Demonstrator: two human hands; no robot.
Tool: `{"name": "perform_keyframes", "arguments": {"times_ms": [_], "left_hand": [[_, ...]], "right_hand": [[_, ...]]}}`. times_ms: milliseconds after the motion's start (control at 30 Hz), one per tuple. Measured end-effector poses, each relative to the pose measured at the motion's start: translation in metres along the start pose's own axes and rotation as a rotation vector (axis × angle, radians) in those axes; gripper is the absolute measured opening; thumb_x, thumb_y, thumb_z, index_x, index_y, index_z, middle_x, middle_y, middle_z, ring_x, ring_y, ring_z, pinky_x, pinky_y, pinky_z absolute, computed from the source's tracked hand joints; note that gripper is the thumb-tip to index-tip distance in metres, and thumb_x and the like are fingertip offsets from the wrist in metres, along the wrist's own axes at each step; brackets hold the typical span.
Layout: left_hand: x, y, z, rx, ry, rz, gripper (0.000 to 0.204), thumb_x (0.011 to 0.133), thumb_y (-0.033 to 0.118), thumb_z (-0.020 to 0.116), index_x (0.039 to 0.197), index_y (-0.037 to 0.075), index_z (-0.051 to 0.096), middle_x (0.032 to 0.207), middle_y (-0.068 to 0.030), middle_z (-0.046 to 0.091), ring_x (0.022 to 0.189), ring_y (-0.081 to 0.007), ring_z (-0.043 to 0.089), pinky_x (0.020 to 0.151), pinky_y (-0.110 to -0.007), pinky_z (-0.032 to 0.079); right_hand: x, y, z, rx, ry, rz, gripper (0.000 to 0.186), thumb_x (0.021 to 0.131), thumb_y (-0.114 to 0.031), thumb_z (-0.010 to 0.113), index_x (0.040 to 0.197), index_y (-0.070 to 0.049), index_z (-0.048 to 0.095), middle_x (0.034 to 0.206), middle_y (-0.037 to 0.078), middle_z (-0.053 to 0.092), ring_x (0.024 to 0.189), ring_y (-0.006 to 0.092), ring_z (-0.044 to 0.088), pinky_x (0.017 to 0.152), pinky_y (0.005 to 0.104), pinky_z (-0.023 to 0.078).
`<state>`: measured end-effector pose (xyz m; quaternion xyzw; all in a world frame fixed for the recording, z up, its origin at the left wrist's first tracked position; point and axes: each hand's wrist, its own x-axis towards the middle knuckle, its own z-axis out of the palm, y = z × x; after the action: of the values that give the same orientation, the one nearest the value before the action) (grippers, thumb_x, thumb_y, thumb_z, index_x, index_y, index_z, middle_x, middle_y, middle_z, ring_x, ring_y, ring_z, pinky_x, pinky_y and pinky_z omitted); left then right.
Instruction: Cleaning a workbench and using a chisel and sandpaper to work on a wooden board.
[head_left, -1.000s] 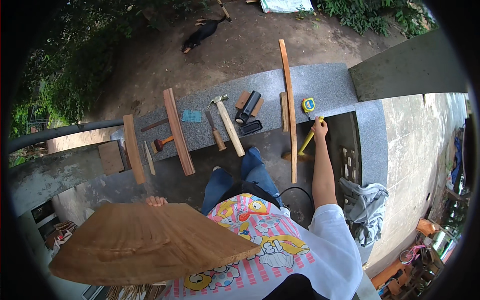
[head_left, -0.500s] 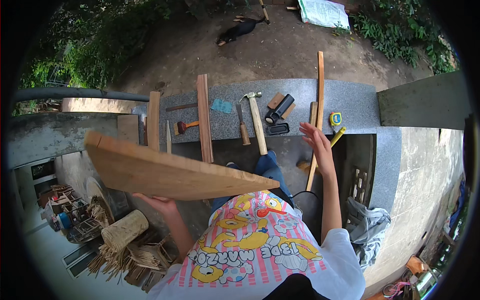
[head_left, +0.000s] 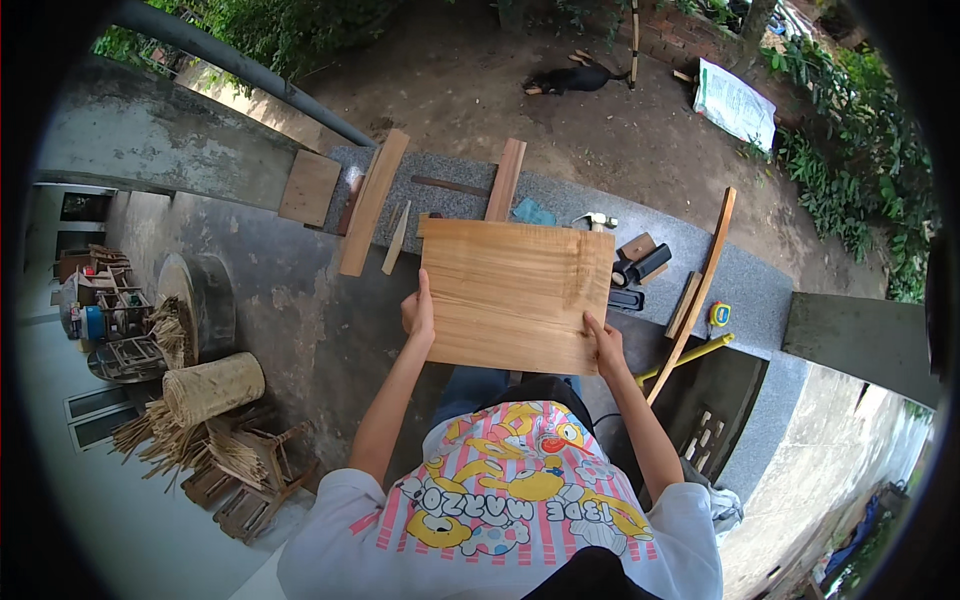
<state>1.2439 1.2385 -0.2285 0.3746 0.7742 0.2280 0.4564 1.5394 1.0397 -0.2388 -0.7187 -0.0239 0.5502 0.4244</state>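
You have both hands closed on a rectangular wooden board (head_left: 515, 295), which sits between them in front of your body, its broad grained face toward you. Your left grip (head_left: 418, 318) clamps the board's left edge, thumb on the edge and the other fingers mostly hidden; your right grip (head_left: 606, 348) pinches the lower right side, thumb lying on the face. Beyond both grips runs the grey speckled worktop (head_left: 755, 265). Ahead of your left grip and to its left, a long plank (head_left: 374, 205) lies beside a thin pointed wood piece (head_left: 397, 238), with a square wooden panel (head_left: 310, 188) farther left. A reddish plank (head_left: 506, 180) and a claw hammer (head_left: 597, 221) show past the board's far edge, partly covered by it. Just ahead of your right grip is a black open tray (head_left: 627, 299). To the right of that grip, a long wooden strip (head_left: 700, 290) lies across a yellow tube (head_left: 690, 358), with a yellow tape measure (head_left: 718, 314) near the strip. Well left of your left grip stands a rolled mat (head_left: 214, 388).
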Motion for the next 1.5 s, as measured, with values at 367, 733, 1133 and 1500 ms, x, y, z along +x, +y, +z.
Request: {"name": "perform_keyframes", "arguments": {"times_ms": [367, 733, 1133, 1500], "left_hand": [[0.175, -0.005, 0.032, 0.314, -0.071, 0.062, 0.091, 0.089, 0.081, 0.025, 0.081, 0.003, 0.071, 0.09, -0.0156, 0.072, 0.093, -0.0362, 0.065, 0.083, -0.045, 0.047], [0.233, 0.014, 0.077, 0.186, -0.134, 0.117, 0.094, 0.09, 0.08, 0.025, 0.092, -0.001, 0.072, 0.094, -0.0182, 0.07, 0.095, -0.0329, 0.065, 0.085, -0.042, 0.046], [0.252, 0.008, 0.075, 0.092, -0.345, 0.05, 0.087, 0.094, 0.073, 0.034, 0.125, -0.004, 0.06, 0.122, -0.0166, 0.064, 0.116, -0.0269, 0.059, 0.099, -0.035, 0.043], [0.259, -0.01, 0.059, 0.198, -0.363, 0.263, 0.063, 0.102, 0.055, 0.041, 0.112, -0.005, 0.061, 0.107, -0.016, 0.066, 0.104, -0.0284, 0.061, 0.091, -0.037, 0.046]], "right_hand": [[0.114, 0.004, 0.104, 0.001, 0.275, -0.046, 0.066, 0.086, -0.06, 0.066, 0.092, 0.005, 0.07, 0.076, 0.002, 0.061, 0.062, 0.0084, 0.048, 0.056, 0.0264, 0.041], [0.193, 0.005, 0.119, -0.074, 0.369, -0.111, 0.067, 0.088, -0.064, 0.061, 0.083, 0.003, 0.069, 0.063, -0.003, 0.052, 0.057, 0.0072, 0.044, 0.049, 0.0262, 0.035], [0.225, 0.032, 0.121, -0.322, 0.392, -0.231, 0.059, 0.088, -0.052, 0.067, 0.099, 0.006, 0.063, 0.088, 0.013, 0.067, 0.08, 0.0208, 0.063, 0.073, 0.0331, 0.05], [0.211, 0.016, 0.139, -0.57, 0.514, -0.3, 0.044, 0.085, -0.033, 0.071, 0.101, 0.007, 0.064, 0.096, 0.026, 0.068, 0.093, 0.0359, 0.068, 0.08, 0.0405, 0.051]]}}
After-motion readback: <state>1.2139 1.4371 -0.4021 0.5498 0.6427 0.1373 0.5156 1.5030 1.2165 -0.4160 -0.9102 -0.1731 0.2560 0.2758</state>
